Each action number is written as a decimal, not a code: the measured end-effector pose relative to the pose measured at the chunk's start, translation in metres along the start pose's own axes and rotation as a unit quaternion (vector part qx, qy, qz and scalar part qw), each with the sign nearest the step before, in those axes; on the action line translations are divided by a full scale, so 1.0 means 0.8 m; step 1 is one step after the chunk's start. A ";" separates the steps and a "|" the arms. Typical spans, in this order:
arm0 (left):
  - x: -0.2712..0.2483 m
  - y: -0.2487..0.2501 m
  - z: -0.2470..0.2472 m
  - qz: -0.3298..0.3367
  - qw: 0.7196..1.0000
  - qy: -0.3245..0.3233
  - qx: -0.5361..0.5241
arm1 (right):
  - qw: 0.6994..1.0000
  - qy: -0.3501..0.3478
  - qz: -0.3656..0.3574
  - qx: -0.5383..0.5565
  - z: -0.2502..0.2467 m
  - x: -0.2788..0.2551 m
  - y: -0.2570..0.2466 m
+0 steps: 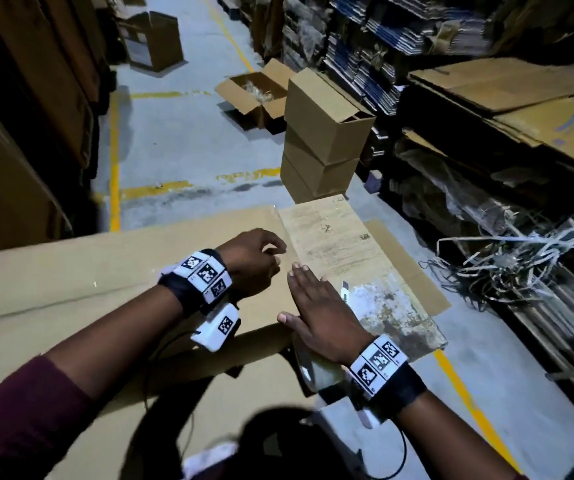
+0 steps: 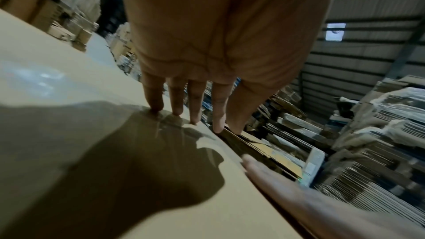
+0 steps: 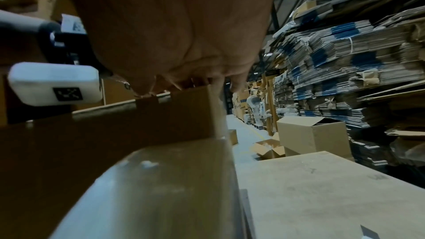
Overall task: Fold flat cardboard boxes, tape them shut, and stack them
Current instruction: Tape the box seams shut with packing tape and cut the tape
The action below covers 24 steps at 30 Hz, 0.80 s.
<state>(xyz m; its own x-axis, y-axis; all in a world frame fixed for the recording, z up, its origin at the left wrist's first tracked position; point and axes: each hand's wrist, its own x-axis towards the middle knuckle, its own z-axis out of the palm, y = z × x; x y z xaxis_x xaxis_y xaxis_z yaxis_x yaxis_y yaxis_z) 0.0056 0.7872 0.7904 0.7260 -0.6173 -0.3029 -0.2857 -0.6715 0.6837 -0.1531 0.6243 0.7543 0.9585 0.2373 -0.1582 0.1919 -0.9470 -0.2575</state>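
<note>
A large brown cardboard box fills the foreground, its top flaps down. My left hand hovers low over the top near the right edge, and in the left wrist view its straight fingertips touch glossy clear tape on the box. My right hand lies flat along that right edge and presses the flap. Below the right wrist, shiny clear tape runs down the side of the box; I cannot tell whether it is a strip or a roll.
A worn pale board lies just right of the box with a small cutter on it. Three made boxes are stacked ahead, with an open box behind. Shelves of flat cardboard and tangled strapping line the right.
</note>
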 end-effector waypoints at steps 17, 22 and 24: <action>-0.153 0.029 0.141 -0.132 0.962 0.016 -0.237 | 0.918 0.078 -0.152 0.359 0.009 0.012 0.097; -0.139 0.060 0.239 -0.218 0.919 0.124 -0.303 | 0.898 0.055 -0.159 0.406 0.006 0.010 0.103; -0.119 0.082 0.260 -0.224 0.893 0.169 -0.351 | 0.893 0.073 -0.131 0.424 0.008 0.009 0.109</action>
<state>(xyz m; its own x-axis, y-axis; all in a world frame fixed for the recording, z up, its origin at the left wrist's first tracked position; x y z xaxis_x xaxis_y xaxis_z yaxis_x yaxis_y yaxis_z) -0.2127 0.7164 0.7261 0.8504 -0.1114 -0.5142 0.4581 -0.3240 0.8277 -0.1313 0.5451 0.7244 0.9331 0.3376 0.1237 0.2448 -0.3444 -0.9063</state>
